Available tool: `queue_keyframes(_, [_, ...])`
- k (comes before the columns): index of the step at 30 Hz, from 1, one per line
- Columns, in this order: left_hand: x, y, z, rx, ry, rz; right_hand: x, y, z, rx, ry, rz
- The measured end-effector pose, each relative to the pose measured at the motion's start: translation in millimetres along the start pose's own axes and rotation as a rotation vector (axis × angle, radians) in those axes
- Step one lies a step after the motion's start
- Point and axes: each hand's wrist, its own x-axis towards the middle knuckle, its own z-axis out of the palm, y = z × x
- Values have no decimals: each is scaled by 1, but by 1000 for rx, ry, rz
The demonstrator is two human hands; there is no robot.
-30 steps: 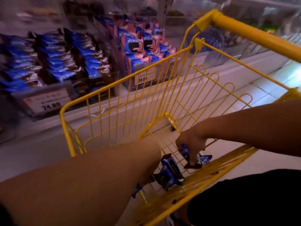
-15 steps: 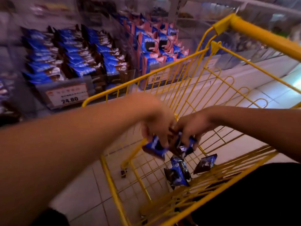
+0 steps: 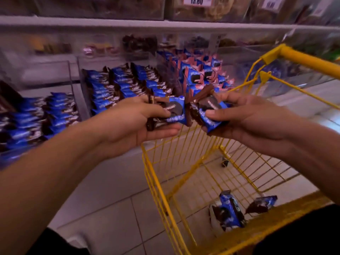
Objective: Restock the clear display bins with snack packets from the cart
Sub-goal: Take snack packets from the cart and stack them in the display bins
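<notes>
Left hand (image 3: 128, 124) clamped on a blue snack packet (image 3: 173, 112); right hand (image 3: 248, 118) pinched a second packet (image 3: 207, 115); both held above the yellow cart's (image 3: 152, 181) front edge; more packets (image 3: 230, 210) lay on cart floor; display bins (image 3: 119, 85) behind.

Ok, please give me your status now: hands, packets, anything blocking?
Left hand holds packets; right hand holds more packets. Both above the yellow cart, bins just ahead. A few packets left in cart. Nothing blocking.

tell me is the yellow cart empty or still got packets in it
Not empty: a few blue packets still lie on the cart floor.
</notes>
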Motion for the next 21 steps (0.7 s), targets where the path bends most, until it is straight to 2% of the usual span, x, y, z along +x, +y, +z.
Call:
queue_keyframes(3, [3, -10, 0, -66, -3, -34, 8, 10, 2, 74, 28, 29])
queue_keyframes(5, [8, -13, -1, -30, 21, -7, 14, 14, 2, 103, 25, 37])
queue_keyframes(9, [18, -14, -7, 176, 97, 155, 20, 22, -3, 149, 38, 41])
queue_keyframes(12, [22, -14, -9, 476, 148, 285, 20, 21, -8, 158, 63, 55])
queue_keyframes(15, [25, -15, -7, 556, 164, 404, 19, 17, -12, 240, 100, 65])
queue_keyframes(17, [27, -17, 0, 497, 187, 380, 17, 14, -14, 294, 108, 54])
queue_keyframes(19, [28, -18, 9, 395, 227, 263, 15, 13, -14, 322, 101, 43])
queue_keyframes(21, [27, -17, 16, 269, 174, 121, 14, 14, -13, 334, 79, 28])
